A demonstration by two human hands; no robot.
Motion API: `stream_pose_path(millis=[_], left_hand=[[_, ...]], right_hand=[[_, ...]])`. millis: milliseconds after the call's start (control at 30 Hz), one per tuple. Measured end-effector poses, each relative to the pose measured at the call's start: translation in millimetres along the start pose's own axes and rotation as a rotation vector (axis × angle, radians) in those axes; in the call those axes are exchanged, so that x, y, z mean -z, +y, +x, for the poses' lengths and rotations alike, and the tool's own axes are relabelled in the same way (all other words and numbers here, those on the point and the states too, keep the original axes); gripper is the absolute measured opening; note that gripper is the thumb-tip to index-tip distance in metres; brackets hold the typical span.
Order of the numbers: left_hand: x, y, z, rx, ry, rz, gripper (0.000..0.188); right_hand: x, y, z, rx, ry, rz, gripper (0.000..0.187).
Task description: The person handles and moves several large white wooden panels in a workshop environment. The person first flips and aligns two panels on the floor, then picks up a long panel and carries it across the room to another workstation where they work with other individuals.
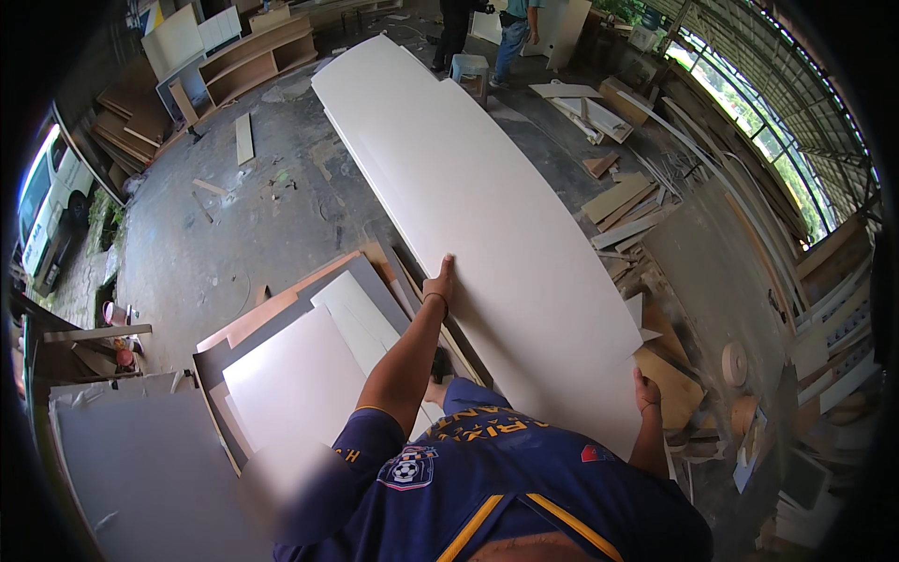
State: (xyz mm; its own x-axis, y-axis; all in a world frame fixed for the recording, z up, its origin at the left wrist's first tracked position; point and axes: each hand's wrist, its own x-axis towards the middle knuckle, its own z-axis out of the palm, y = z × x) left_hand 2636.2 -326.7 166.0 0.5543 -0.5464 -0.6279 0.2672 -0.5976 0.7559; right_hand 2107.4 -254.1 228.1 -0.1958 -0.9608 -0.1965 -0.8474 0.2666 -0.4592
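Observation:
A long white panel (487, 197) stretches from in front of my body toward the far side of the workshop. Along its left side a second edge shows, so other sheets may lie under it. My left hand (440, 284) grips the left edge, thumb on the top face and fingers hidden around the side. At the near right corner, my right hand (646, 391) holds the other edge with its thumb up; its fingers are mostly hidden. Left of my legs, white boards (290, 365) lie on a larger grey sheet (213, 375).
Wood offcuts (627, 206) and scrap pile up along the right, near a roll of edging tape (734, 363). A wooden shelf unit (257, 64) stands far left. Two people stand beyond the panel beside a stool (470, 70). Loose strips (244, 139) lie on the floor.

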Motion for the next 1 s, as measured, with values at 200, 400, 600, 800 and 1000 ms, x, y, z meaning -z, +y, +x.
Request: stream_pose_path(millis=[200, 400, 600, 800, 1000], left_hand=[[42.1, 72.0, 50.2, 0.078, 0.023, 0.027, 0.101], [78.8, 114.7, 118.4, 0.14, 0.062, 0.047, 0.111], [91.5, 140.4, 216.8, 0.125, -0.099, -0.038, 0.111], [129.9, 191.9, 341.8, 0.146, -0.084, 0.053, 0.112], [156.5, 268.8, 403.7, 0.171, -0.064, 0.076, 0.11]], right_hand=[[-29.5, -93.7, 55.1, -0.105, -0.092, -0.03, 0.078], [-52.5, -183.4, 91.4, -0.102, -0.068, -0.195, 0.076], [-72.3, -279.4, 129.1, -0.155, -0.139, -0.275, 0.078], [-128.0, -378.6, 159.2, -0.162, -0.124, -0.281, 0.084], [-151.9, -466.2, 174.5, -0.19, -0.01, -0.299, 0.08]])
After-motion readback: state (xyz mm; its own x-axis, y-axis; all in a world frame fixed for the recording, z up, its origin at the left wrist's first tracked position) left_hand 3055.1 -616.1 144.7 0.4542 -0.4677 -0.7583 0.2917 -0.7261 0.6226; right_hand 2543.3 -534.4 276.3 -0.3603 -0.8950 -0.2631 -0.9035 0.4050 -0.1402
